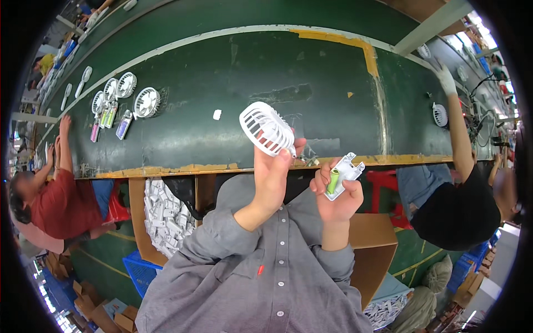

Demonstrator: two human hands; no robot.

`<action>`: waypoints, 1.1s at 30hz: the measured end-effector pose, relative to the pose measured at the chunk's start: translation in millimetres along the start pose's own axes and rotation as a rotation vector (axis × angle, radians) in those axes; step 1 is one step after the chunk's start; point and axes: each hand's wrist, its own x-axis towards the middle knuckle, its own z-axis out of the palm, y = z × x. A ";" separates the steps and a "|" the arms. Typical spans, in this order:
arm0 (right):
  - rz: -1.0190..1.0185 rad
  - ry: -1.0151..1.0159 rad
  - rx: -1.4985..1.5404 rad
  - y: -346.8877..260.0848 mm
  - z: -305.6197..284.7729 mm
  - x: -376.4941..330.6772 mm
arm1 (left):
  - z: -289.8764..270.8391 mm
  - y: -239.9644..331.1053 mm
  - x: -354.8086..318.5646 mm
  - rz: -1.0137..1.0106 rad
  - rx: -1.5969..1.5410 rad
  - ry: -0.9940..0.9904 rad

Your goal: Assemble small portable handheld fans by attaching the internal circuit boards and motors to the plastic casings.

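My left hand (270, 169) grips a white fan head (267, 129) with a slatted round grille, held up over the near edge of the green bench. Beneath the grille a small circuit piece with wires (308, 161) dangles, partly hidden by my fingers. Just to the right, my right hand (340, 194) is closed around a white plastic handle shell (345, 173). A green cylindrical battery (333, 181) lies in the shell's hollow. The two parts are close together but apart.
Several white fans (147, 102) with batteries exposed stand at the bench's left. A small white piece (217, 114) lies mid-bench. Cartons flank me; the left carton (137, 222) holds many white plastic shells (164, 213). People sit at both sides; the right one's gloved hand (444, 77) reaches far across.
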 end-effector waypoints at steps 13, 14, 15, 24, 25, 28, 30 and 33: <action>0.351 -0.034 -0.194 31.6 -8.7 -13.4 | -14.2 4.0 -3.7 -0.165 0.012 -0.138; 0.355 -0.047 -0.180 32.7 -7.5 -14.1 | -14.6 3.8 -3.5 -0.137 0.032 -0.123; 0.377 -0.029 -0.238 32.9 -11.0 -17.3 | -14.1 2.9 -3.8 -0.109 0.052 -0.107; 0.289 -0.062 -0.285 25.4 -4.9 -32.2 | -29.4 11.3 -7.0 -0.123 0.563 -0.170; 0.290 -0.047 -0.252 23.1 -0.7 -33.4 | -28.6 12.0 -9.6 -0.081 0.619 -0.168; 0.294 -0.069 -0.218 17.2 3.7 -34.4 | -23.6 22.8 -10.6 0.159 0.750 -0.364; 0.368 -0.014 -0.202 15.2 5.4 -41.2 | -24.7 26.3 -11.0 0.372 0.758 -0.616; 0.384 0.088 -0.232 15.1 10.1 -55.2 | -28.0 26.1 -16.3 0.342 0.626 -0.839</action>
